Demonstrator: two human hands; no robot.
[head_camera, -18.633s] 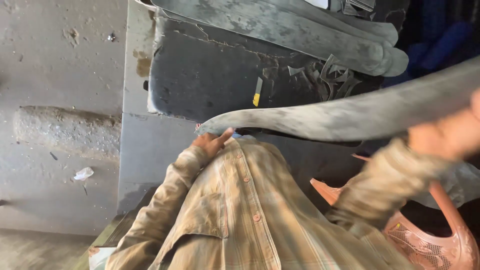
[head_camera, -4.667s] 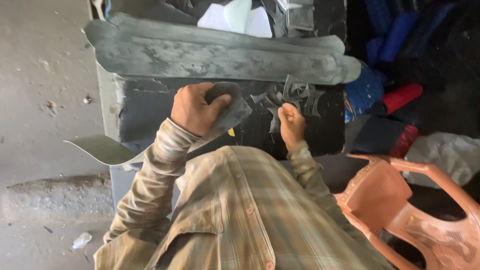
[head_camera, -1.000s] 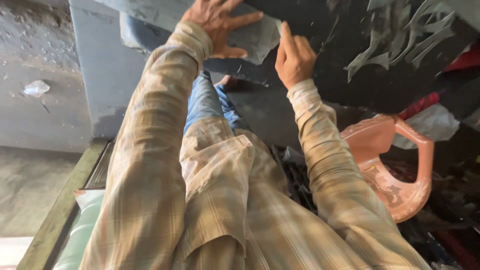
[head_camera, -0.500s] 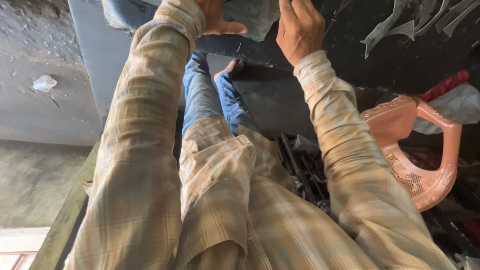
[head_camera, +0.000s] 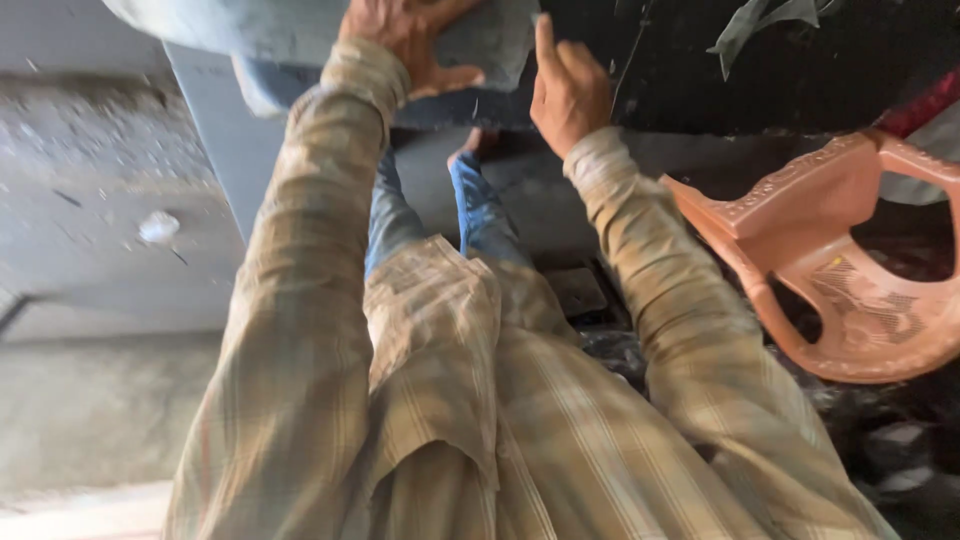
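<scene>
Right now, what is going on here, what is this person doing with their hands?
A person in a plaid shirt reaches forward over a dark work surface. The left hand lies flat, fingers spread, on a grey, dusty sheet of flexible material. The right hand is raised beside it with one finger up, near the sheet's edge; contact is unclear. An orange plastic chair stands to the right.
</scene>
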